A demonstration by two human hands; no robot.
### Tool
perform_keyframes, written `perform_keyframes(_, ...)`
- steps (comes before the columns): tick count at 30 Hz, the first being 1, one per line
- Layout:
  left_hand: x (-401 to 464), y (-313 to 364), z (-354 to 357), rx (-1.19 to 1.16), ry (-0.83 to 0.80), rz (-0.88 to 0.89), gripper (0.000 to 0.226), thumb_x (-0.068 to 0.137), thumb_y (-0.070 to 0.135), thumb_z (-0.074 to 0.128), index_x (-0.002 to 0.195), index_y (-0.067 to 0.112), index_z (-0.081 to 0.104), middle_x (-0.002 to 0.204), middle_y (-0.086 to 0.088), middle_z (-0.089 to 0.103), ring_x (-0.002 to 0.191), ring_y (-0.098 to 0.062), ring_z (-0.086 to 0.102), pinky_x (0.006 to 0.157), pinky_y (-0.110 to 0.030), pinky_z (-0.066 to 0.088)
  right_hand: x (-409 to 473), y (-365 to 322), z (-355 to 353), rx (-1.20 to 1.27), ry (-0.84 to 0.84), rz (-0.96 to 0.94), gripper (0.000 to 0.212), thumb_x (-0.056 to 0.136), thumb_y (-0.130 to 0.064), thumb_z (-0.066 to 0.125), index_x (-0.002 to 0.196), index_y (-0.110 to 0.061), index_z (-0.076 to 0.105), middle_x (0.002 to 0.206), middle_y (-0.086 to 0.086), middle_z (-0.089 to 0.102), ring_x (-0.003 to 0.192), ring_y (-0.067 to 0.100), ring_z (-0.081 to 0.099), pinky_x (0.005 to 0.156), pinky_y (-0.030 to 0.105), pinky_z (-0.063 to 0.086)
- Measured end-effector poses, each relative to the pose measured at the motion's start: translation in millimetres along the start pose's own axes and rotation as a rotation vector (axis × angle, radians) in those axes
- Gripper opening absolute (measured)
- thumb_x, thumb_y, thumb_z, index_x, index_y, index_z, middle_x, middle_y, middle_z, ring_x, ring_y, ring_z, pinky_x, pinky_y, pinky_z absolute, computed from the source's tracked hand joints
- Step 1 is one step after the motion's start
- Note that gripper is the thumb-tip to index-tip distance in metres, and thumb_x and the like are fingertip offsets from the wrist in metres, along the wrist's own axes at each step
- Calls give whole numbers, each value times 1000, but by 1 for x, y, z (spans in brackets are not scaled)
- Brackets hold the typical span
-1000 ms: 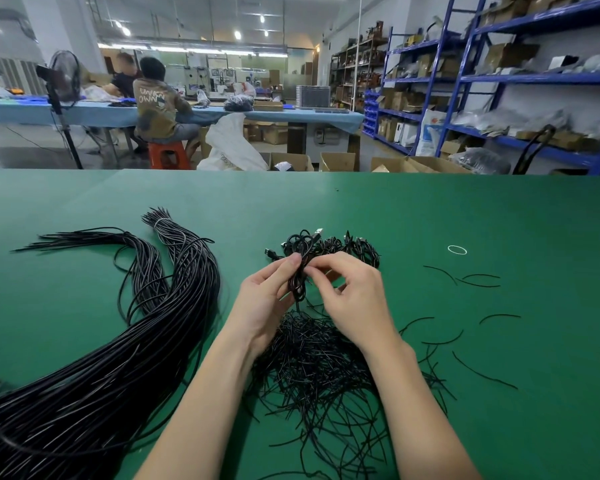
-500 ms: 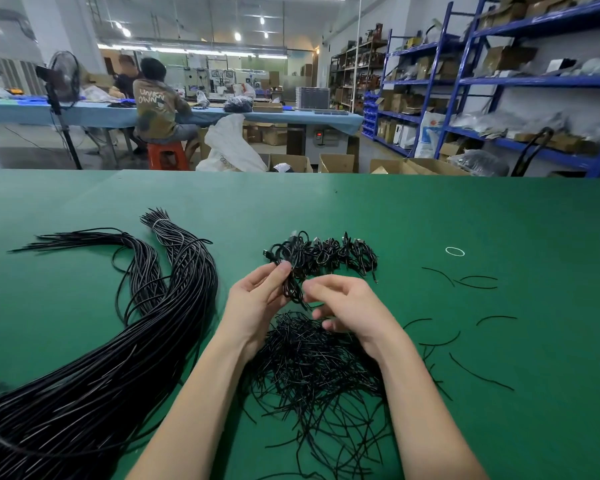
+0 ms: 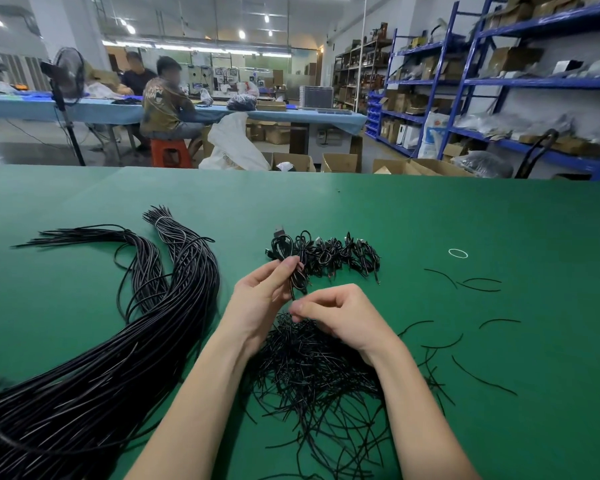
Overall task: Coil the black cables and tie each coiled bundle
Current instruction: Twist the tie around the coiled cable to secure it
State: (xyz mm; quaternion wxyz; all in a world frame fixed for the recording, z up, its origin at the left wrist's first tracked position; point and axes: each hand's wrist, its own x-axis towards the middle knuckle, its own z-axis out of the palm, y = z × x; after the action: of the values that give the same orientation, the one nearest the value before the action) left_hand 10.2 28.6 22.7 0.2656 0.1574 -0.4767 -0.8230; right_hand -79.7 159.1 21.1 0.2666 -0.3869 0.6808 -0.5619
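Note:
My left hand grips a coiled black cable upright above the green table, its loops and a USB plug sticking out above my fingers. My right hand is lower, just over a loose heap of thin black twist ties, with thumb and forefinger pinched together at the heap's top; whether a tie is between them is unclear. A row of tied coiled bundles lies behind the hands. A thick sheaf of long uncoiled black cables sweeps across the left of the table.
Several stray ties and a small white rubber band lie on the green table to the right. Beyond the far edge are cardboard boxes, blue shelving, a fan, and two seated people at another bench.
My right hand has let go of the coil and dropped down to the tie heap. My left hand keeps holding the coil, lifted slightly toward the row of bundles.

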Motion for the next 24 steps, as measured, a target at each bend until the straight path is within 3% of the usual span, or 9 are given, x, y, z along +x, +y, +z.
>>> perform_keyframes(3, 1, -3, 2, -16, 60, 25, 37, 72, 26, 80, 100, 4, 75, 99, -13, 56, 61, -10, 43, 62, -18, 43, 0, 0, -3, 43, -53, 10, 8, 87, -19, 79, 85, -12, 83, 77, 5, 76, 48, 4, 35, 45, 12, 31)
perform_keyframes(6, 2, -1, 3, -46, 107, 22, 33, 69, 26, 80, 95, 5, 78, 91, -8, 67, 62, -8, 49, 56, -14, 47, -1, 1, -7, 59, -89, 18, 6, 86, -17, 80, 84, -12, 83, 75, 5, 76, 46, 1, 38, 45, 10, 32)
perform_keyframes(10, 4, 3, 1, -26, 92, 10, 32, 70, 29, 80, 94, 8, 80, 92, -6, 70, 68, -8, 54, 60, -15, 50, -1, 7, -8, 51, -57, 43, 9, 86, -22, 81, 85, -13, 83, 75, 3, 76, 44, 1, 38, 44, 10, 32)
perform_keyframes(16, 4, 1, 2, 55, 59, -1, 63, 58, 42, 84, 110, 8, 76, 102, -3, 72, 88, -17, 54, 73, -21, 49, -1, 14, 1, 58, 42, 9, 7, 88, -21, 79, 84, -16, 83, 81, 1, 79, 53, -5, 58, 55, 5, 41)
perform_keyframes(20, 4, -4, 3, 36, 78, 1, 65, 57, 41, 85, 110, 6, 75, 100, -10, 62, 87, -19, 49, 65, -18, 52, -1, 15, 0, 133, 90, 20, 8, 88, -20, 79, 85, -14, 83, 84, 6, 79, 47, -4, 52, 49, 6, 37)
perform_keyframes(24, 4, -2, 1, 85, 65, 23, 57, 61, 44, 83, 107, 11, 77, 100, -7, 68, 89, -16, 55, 64, -17, 52, -2, 15, -3, 114, 48, 47, 8, 90, -27, 77, 88, -21, 83, 87, 1, 79, 49, -3, 49, 46, 8, 35)
